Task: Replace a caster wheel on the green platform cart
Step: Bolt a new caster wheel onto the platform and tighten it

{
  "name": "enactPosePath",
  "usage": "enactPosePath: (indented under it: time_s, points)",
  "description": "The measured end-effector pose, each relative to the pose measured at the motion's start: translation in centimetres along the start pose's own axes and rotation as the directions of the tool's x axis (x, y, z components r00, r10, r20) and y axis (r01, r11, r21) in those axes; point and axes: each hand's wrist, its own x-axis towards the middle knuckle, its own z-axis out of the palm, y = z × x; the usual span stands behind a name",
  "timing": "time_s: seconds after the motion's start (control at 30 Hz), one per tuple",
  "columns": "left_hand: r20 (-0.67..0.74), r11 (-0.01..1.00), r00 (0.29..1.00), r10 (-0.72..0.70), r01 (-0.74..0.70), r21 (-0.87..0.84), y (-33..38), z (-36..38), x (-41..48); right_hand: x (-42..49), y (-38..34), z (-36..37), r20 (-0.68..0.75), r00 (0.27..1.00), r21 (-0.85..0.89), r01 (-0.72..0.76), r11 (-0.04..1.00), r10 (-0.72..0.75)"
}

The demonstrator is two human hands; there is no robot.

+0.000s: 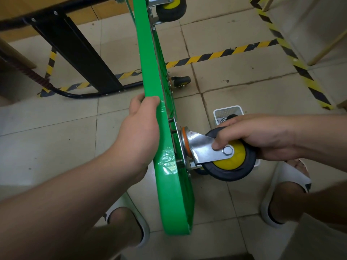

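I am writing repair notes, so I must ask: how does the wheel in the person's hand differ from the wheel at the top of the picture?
The right hand grips the near wheel; nothing touches the far wheel. The near wheel shows its axle bolt; the far wheel is cut by the picture's upper edge. Both have a black tyre, a yellow hub and a silver bracket, on the same side of the green cart.

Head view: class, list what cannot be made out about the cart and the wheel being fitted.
All in the head view:
- Contents of the white tray: mostly hidden by the right hand.
- The far wheel: cut off by the top edge.
- Whether the near wheel is bolted tight: its plate is edge-on, partly behind the cart.
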Motion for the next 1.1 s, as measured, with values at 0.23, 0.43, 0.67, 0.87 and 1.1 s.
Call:
enactPosePath:
  time_s: [0.23, 0.43, 0.67, 0.87, 1.1]
  points:
    - [0.009, 1.0, 1.0, -0.007, 0.007, 0.007, -0.04, 0.01, 0.01, 0.31, -0.12, 0.25, 0.011, 1.0, 0.004, -0.002, 1.0, 0.002]
    - [-0.015, 1.0, 1.0, -0.001, 0.001, -0.003, -0.07, 0.01, -0.04, 0.62, -0.18, 0.38, 0.032, 0.999, 0.018, 0.001, 1.0, -0.001]
    - [0.01, 1.0, 1.0, -0.019, 0.019, -0.014, 0.01, -0.09, -0.04, 0.72, -0.06, 0.31, 0.057, 0.998, 0.008, -0.004, 1.0, 0.003]
    - [-0.01, 1.0, 1.0, -0.019, 0.019, 0.002, 0.11, -0.01, -0.13, 0.5, -0.37, 0.35, 0.051, 0.999, -0.019, 0.008, 1.0, -0.007]
    - [0.006, 1.0, 1.0, -0.027, 0.027, -0.005, 0.19, 0.07, -0.3, 0.65, -0.57, 0.47, 0.052, 0.999, 0.004, 0.008, 1.0, -0.009]
